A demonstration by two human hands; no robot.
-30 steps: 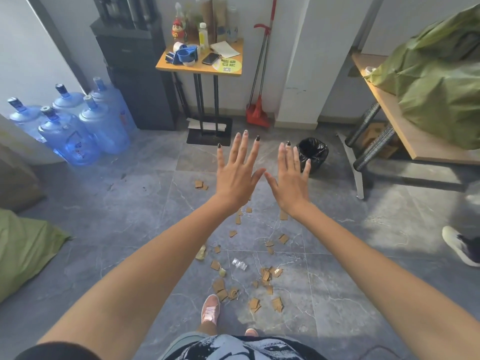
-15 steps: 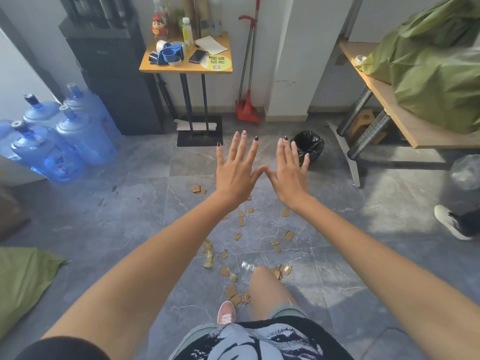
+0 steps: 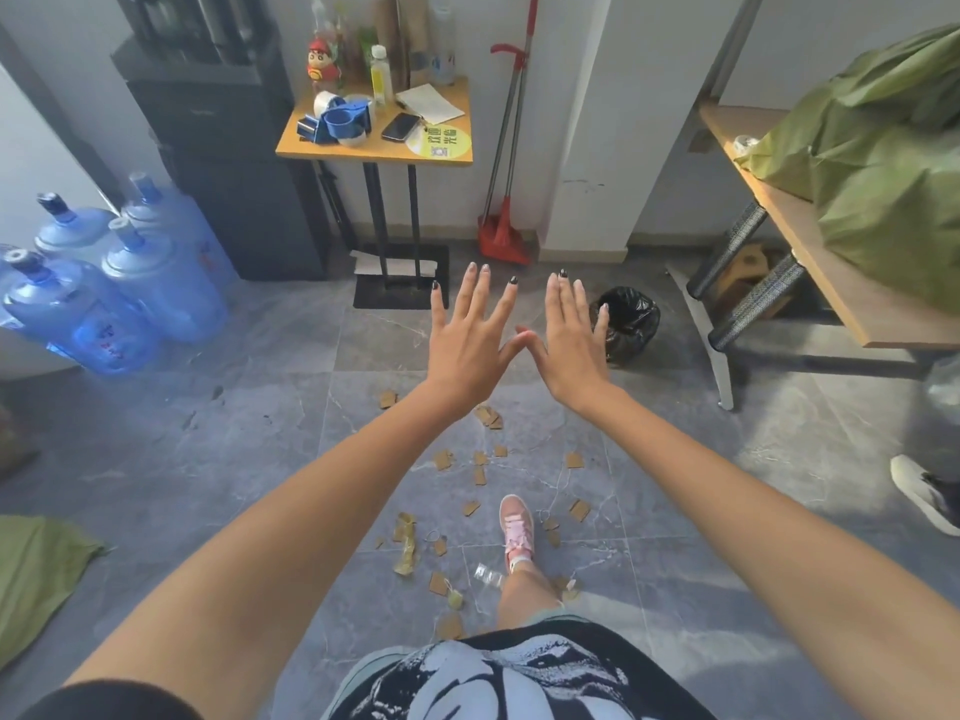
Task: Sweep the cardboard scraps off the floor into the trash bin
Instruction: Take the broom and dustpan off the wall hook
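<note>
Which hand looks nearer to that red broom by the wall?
Right, marginally. Both hands are empty and spread; the right hand is raised almost in line with the red broom against the wall, the left hand slightly farther aside.

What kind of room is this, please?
Probably a utility or storage corner of a workplace: large water jugs stand on the tiled floor, a red broom and dustpan lean on the wall, and a small side table holds tape and bottles.

The right hand (image 3: 569, 337) covers part of the trash bin (image 3: 628, 324); the broom (image 3: 506, 148) handle runs off the top edge.
</note>
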